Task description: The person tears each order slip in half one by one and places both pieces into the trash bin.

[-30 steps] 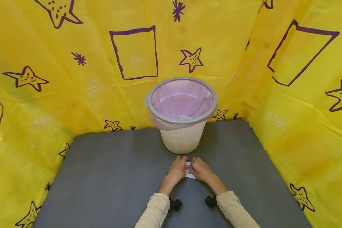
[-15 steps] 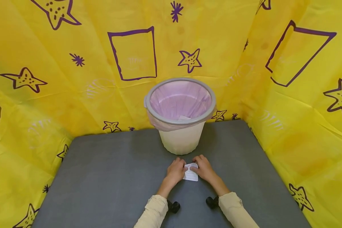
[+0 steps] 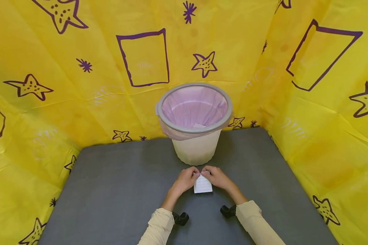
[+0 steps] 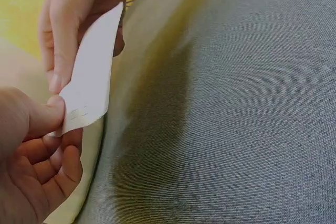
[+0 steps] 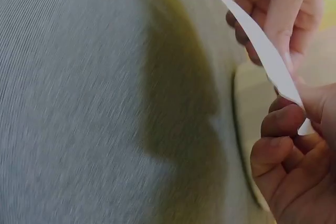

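Observation:
A small white sheet of lined paper [image 3: 203, 185] hangs between the two hands, just in front of a bin. My left hand [image 3: 185, 178] pinches its upper left edge between thumb and fingers. At the upper right edge, the right hand [image 3: 216, 177] pinches it close beside the left thumb. In the left wrist view the paper [image 4: 92, 72] is slightly bent and raised above the table. The right wrist view shows the paper [image 5: 265, 51] nearly edge-on, its near end between thumb and curled fingers.
A cream bin [image 3: 196, 149] with a grey rim and pink liner stands directly behind the hands; a whitish scrap [image 3: 199, 126] lies inside. The grey table [image 3: 125, 190] is bounded by yellow patterned cloth [image 3: 104, 112] at the back and sides.
Both hands have shifted their grip to the paper's top edge, thumbs now close together. The paper has turned straighter, and more of its lined face shows below the hands.

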The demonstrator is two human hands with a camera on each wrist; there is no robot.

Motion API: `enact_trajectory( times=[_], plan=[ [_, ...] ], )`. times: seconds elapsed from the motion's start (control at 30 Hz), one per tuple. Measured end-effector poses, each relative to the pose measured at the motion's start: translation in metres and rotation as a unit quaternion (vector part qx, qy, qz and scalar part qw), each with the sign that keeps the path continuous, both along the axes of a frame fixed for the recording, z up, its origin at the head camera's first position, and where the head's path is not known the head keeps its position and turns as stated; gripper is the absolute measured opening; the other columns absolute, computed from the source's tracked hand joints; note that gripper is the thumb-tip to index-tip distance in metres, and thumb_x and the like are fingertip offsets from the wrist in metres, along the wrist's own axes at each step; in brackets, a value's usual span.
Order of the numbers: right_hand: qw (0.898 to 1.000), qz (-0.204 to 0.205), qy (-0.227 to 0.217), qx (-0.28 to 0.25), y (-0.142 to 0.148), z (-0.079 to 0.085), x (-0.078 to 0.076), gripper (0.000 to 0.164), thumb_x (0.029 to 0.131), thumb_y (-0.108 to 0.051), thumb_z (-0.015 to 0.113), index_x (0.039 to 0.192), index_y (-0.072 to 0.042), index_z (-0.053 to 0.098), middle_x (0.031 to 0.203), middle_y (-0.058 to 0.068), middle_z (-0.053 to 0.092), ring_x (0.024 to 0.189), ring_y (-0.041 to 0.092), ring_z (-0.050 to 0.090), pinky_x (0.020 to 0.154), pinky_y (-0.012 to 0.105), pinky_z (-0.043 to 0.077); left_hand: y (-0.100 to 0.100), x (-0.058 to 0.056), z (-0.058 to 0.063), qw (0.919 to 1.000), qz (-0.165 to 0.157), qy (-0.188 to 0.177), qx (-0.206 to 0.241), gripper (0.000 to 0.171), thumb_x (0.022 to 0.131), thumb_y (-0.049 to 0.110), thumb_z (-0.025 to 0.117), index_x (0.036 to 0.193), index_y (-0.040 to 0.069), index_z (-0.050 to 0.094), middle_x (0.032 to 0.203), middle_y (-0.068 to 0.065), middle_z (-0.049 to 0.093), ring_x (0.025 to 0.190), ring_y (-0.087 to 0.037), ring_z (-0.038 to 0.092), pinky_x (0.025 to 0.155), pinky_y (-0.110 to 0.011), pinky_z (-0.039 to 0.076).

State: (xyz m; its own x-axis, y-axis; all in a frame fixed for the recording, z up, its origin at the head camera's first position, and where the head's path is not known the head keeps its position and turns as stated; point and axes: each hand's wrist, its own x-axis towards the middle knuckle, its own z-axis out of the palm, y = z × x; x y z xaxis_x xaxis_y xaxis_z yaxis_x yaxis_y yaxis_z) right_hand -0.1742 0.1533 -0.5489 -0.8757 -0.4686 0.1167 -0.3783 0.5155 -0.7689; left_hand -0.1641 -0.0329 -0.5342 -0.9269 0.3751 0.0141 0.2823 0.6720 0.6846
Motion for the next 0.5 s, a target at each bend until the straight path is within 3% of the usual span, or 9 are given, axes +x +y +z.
enact_trajectory(
  times=[0.13,0.23,0.4,0.5],
  plan=[
    [0.996,0.003,-0.080,-0.045,-0.003,0.004,-0.002,0.022,0.098,-0.016,0.056,0.094,0.002,0.067,0.071,0.005,0.062,0.058,0.002,0.045,0.054,0.018,0.038,-0.001,0.000,0.001,0.9996,0.019,-0.012,0.020,0.017,0.098,0.015,0.055,0.098,0.004,0.068,0.090,-0.007,0.070,0.077,-0.013,0.059,0.068,-0.027,0.047],
    [0.981,-0.013,-0.168,-0.098,-0.004,0.014,0.001,0.027,0.098,-0.016,0.056,0.099,0.009,0.065,0.063,-0.002,0.055,0.051,0.003,0.044,0.048,0.019,0.036,-0.002,0.006,0.009,0.9981,0.040,-0.027,0.039,0.020,0.099,0.017,0.054,0.101,0.002,0.068,0.093,-0.009,0.070,0.077,-0.013,0.059,0.067,-0.027,0.047],
    [0.950,-0.044,-0.261,-0.163,-0.007,0.048,0.004,0.033,0.096,-0.017,0.057,0.104,0.015,0.061,0.063,-0.007,0.057,0.051,0.004,0.047,0.048,0.020,0.038,-0.003,0.013,0.046,0.9938,0.064,-0.044,0.081,0.024,0.099,0.019,0.052,0.103,0.001,0.067,0.093,-0.012,0.070,0.075,-0.015,0.060,0.065,-0.027,0.048],
    [0.948,-0.044,-0.263,-0.172,-0.009,0.070,0.003,0.033,0.096,-0.018,0.058,0.104,0.014,0.062,0.063,-0.008,0.058,0.052,0.003,0.046,0.048,0.019,0.037,-0.007,0.014,0.068,0.9924,0.061,-0.042,0.098,0.024,0.100,0.020,0.052,0.103,0.002,0.067,0.092,-0.010,0.069,0.075,-0.014,0.058,0.065,-0.026,0.047]
  ],
)
